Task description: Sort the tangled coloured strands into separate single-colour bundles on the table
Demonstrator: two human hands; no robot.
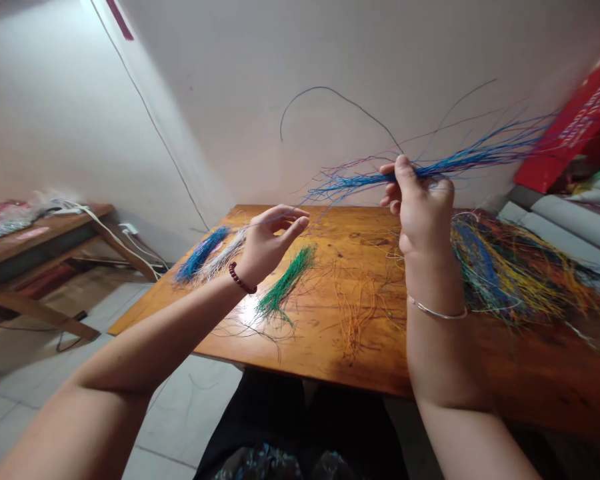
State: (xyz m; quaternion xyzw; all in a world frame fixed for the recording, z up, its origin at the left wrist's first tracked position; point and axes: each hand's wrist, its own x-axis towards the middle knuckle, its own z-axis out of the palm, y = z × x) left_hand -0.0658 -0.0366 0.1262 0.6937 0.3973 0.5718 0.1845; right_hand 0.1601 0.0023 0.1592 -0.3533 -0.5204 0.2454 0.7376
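Observation:
My right hand (415, 193), raised over the table, grips a bundle of thin wires (475, 157), mostly blue with some reddish strands. The bundle lies nearly level, and one dark strand curls up and over to the left. Left of its loose ends, my left hand (277, 233) has thumb and fingertips brought together. A thin blue strand seems to run through those fingers. Below the hands lie a green wire bundle (287, 280) and scattered orange wires (357, 307). A blue bundle (203, 253) and a white bundle (225, 253) lie beyond my left wrist.
A large pile of mixed-colour wires (505, 267) covers the right part of the wooden table (320, 347). Grey rolls or boxes (570, 223) and a red box (575, 127) stand behind it. At the left is another table (45, 233) with plastic bags and a white cable.

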